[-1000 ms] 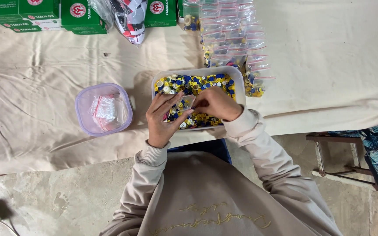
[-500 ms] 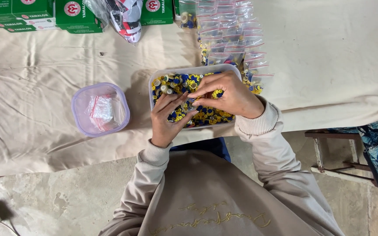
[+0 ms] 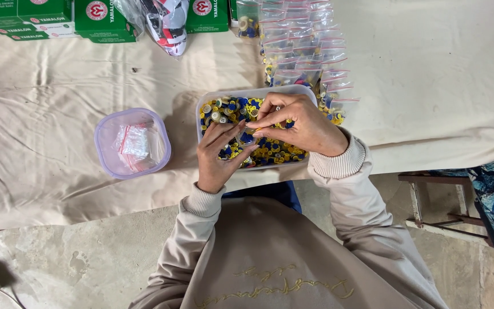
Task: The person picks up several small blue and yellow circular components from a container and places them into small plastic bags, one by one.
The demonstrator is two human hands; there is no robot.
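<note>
Head camera, looking straight down: a worktop (image 3: 58,114) covered with cream cloth is seen. A white rectangular tub (image 3: 241,95) filled with blue, yellow and white buttons (image 3: 278,151) is set at the near edge. The left hand (image 3: 218,154) is held palm-up over the tub, fingers loosely spread. The right hand (image 3: 298,123) is held just beside it, its fingers (image 3: 258,122) pressed together as if pinching something too small to be told. A lilac tub (image 3: 105,153) holding small clear bags (image 3: 132,143) is placed to the left. Filled zip bags (image 3: 304,57) are piled beyond, and green boxes (image 3: 41,17) are lined along the far edge.
</note>
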